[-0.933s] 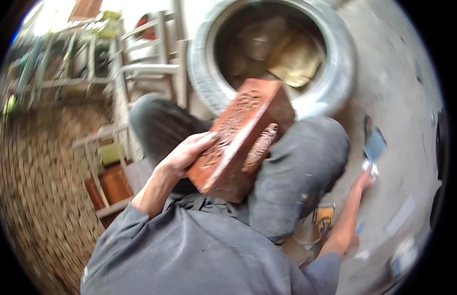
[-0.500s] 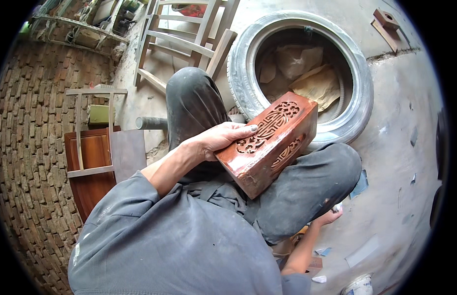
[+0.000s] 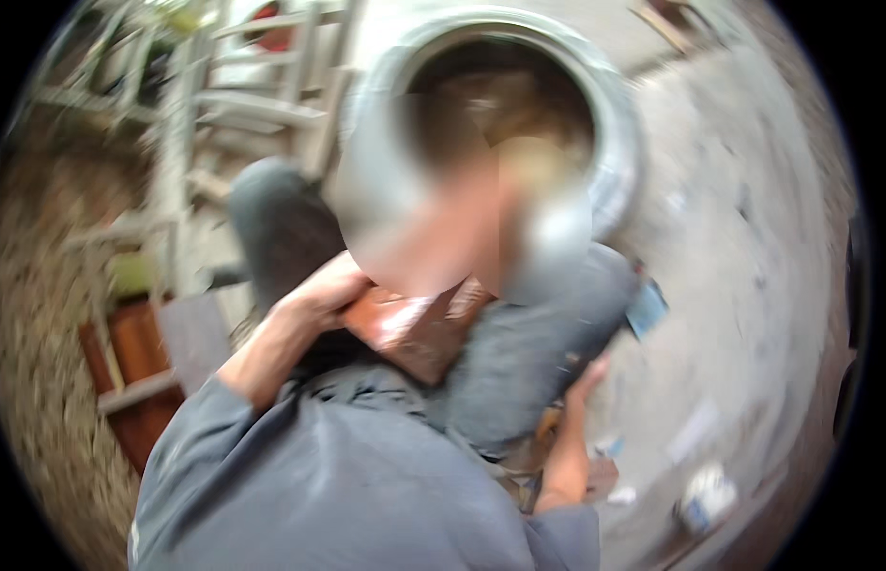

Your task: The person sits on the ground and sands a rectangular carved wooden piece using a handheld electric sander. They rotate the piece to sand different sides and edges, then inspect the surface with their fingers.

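Reddish-brown block (image 3: 405, 333) rests against the right thigh (image 3: 514, 357), the left hand (image 3: 330, 285) holding and apparently steadying it. Beyond that thigh, the right hand's (image 3: 587, 376) grip cannot be told; turning the block calls for a firm left hold.

Box (image 3: 409, 333) looks wooden, glossy where unblurred. Shirt (image 3: 367, 485) and trousers (image 3: 533, 357) are matt cloth. Tyre (image 3: 619, 143) appears dull rubber. Floor (image 3: 719, 314) looks matt, concrete-like. Brickwork (image 3: 43, 324) looks rough; blur hides its finer texture.

No text, label, number or sign can be read through the blur.
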Tool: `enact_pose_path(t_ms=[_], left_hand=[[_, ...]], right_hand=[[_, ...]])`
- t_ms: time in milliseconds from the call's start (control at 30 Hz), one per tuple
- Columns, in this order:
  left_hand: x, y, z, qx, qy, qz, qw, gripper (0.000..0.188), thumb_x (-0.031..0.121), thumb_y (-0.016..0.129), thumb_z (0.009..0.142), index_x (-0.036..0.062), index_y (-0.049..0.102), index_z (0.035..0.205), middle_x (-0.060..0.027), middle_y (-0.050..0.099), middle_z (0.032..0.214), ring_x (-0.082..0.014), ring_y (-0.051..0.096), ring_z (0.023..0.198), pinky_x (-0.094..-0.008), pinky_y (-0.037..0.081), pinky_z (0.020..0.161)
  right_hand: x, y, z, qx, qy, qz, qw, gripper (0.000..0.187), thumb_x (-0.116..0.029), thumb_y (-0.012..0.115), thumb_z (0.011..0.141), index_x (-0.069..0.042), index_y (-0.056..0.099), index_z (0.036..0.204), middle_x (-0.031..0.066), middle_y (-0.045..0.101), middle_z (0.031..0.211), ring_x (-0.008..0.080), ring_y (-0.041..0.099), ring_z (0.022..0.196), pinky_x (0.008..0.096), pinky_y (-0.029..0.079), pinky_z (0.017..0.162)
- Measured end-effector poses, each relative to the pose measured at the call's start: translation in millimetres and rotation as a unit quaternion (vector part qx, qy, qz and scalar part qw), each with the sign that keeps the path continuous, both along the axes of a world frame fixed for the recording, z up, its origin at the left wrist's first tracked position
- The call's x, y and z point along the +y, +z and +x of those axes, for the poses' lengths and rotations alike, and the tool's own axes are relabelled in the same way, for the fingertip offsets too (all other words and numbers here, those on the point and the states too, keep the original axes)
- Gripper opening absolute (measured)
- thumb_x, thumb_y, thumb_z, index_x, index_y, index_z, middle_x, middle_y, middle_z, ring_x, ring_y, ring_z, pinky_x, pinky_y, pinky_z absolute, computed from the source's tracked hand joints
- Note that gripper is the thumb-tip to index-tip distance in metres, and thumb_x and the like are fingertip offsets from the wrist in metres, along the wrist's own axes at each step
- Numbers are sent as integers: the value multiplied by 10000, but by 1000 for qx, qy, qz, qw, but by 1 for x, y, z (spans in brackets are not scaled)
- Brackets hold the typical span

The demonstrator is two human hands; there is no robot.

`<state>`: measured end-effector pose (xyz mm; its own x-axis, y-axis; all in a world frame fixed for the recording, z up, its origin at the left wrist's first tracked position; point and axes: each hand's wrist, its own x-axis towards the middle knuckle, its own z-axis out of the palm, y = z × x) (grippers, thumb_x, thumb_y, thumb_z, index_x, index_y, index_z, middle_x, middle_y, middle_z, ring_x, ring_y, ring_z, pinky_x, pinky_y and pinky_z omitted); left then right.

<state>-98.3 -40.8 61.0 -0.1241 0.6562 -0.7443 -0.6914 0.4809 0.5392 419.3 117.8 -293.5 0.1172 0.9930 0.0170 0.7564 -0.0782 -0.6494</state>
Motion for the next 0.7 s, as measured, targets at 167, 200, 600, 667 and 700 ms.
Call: enact_pose_path(t_ms=[167,200,600,667,700], left_hand=[[-13,-4,2,-6,13,23,1000,464,298,626,1118,-50,607,1423,-115,734,1319,-157,746,1111,-334,615,979],[-10,-1,3,-10,10,16,1000,464,303,640,1110,-49,615,1411,-112,743,1299,-154,753,1090,-331,620,967],[-10,4,5,21,-1,2,1000,447,306,631,1114,-48,624,1387,-109,745,1288,-145,749,1085,-333,616,962],[-3,10,9,42,-18,-2,999,444,307,604,1124,-44,625,1394,-94,736,1294,-133,729,1103,-325,598,977],[-2,9,6,48,-41,2,998,451,329,590,1131,-40,637,1386,-83,741,1260,-130,727,1062,-314,600,956]], right_hand=[[26,58,-54,10,-34,-55,998,342,-169,787,931,-29,680,1224,209,740,1127,388,730,1035,462,573,941],[26,64,-49,-4,-34,-42,999,341,-177,788,934,-30,677,1221,211,739,1122,398,729,1031,469,574,933],[6,51,-72,-33,-71,-52,996,178,-150,756,967,-56,694,1106,183,714,1039,351,733,935,457,576,829],[-6,45,-65,-77,65,1,995,111,-169,752,963,-72,721,1009,162,724,969,371,728,938,460,577,810],[-6,26,-55,-173,164,32,971,159,-205,754,959,-61,733,1023,167,740,1006,405,718,952,485,572,815]])
